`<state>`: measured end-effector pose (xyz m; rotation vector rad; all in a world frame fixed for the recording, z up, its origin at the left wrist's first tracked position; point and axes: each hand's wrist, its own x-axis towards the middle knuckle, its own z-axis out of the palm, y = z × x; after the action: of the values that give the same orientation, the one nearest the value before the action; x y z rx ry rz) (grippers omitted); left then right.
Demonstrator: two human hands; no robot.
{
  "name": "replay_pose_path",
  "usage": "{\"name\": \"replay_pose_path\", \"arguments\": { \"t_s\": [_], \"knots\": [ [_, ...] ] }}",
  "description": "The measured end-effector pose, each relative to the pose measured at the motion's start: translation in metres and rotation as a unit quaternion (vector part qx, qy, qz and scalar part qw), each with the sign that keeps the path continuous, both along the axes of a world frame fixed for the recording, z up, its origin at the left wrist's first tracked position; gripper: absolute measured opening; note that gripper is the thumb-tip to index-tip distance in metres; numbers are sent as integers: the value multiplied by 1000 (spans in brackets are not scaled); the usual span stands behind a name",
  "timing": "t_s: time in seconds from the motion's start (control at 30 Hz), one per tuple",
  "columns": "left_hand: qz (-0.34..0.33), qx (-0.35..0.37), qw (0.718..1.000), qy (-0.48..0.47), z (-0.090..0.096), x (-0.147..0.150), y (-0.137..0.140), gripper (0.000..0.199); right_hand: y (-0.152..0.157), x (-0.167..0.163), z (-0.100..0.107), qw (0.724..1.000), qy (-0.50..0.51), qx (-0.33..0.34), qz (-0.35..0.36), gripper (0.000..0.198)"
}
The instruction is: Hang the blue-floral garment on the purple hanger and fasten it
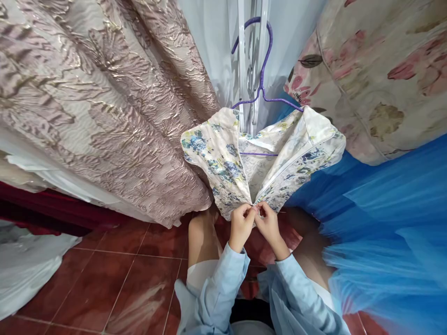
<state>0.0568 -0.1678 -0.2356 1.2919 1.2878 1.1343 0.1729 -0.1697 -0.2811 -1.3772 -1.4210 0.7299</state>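
Observation:
A white dress with blue and yellow-green flowers (pixel 226 167) hangs in front of me on a purple hanger (pixel 261 93). Its front is parted in a V, with a pale zipper (pixel 288 163) along the right edge of the opening. At the bottom of that V, my left hand (pixel 241 225) pinches the fabric edge. Pressed close against it, my right hand (pixel 268 228) pinches the same spot from the other side. The fingertips meet there and cover whatever small part lies between them.
Pink brocade fabric with metallic flowers (pixel 115 116) hangs at left. To the right are a floral cloth (pixel 380 79) and blue tulle (pixel 387 223). A white metal stand (pixel 241 56) rises behind the hanger. Red tiles (pixel 122 279) cover the floor.

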Motion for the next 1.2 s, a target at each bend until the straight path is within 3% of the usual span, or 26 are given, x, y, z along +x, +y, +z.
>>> {"name": "replay_pose_path", "arguments": {
  "t_s": [0.2, 0.3, 0.4, 0.6, 0.73, 0.83, 0.9, 1.0, 1.07, 1.13, 1.2],
  "knots": [
    [-15, -39, 999, -34, 17, -7, -6, 25, 12, -8, -2, 996, -16, 63, 54, 27],
    [-16, -45, 993, -109, 40, -6, -2, 26, 5, -9, -8, 997, -1, 54, 55, 25],
    [-26, -26, 986, -162, 84, -7, 14, 32, -1, -8, -13, 999, -4, 33, 43, 26],
    [-99, 38, 981, -160, 191, 0, 63, 29, 7, -4, -7, 999, 1, 46, 12, 35],
    [-97, 52, 978, -179, 242, 1, 80, 25, 15, -5, -6, 999, -13, 39, 20, 37],
    [-65, 164, 962, -208, 269, -10, 80, 24, 12, -7, -18, 999, -21, 7, 43, 38],
    [-20, 305, 936, -175, 276, -21, 77, 26, 6, -9, -25, 999, -8, -3, 41, 41],
    [39, 460, 887, 7, 262, -35, 80, 21, -1, -10, -26, 999, 21, -1, 28, 44],
    [21, 492, 853, 176, 240, -41, 89, 10, -1, -10, -16, 998, 42, 1, 35, 44],
    [-15, 495, 809, 318, 217, -45, 102, 16, 4, -8, 3, 997, 63, 9, 37, 44],
    [-32, 498, 774, 390, 198, -46, 114, 23, 13, -5, 30, 996, 77, 24, 33, 42]
  ]
}}
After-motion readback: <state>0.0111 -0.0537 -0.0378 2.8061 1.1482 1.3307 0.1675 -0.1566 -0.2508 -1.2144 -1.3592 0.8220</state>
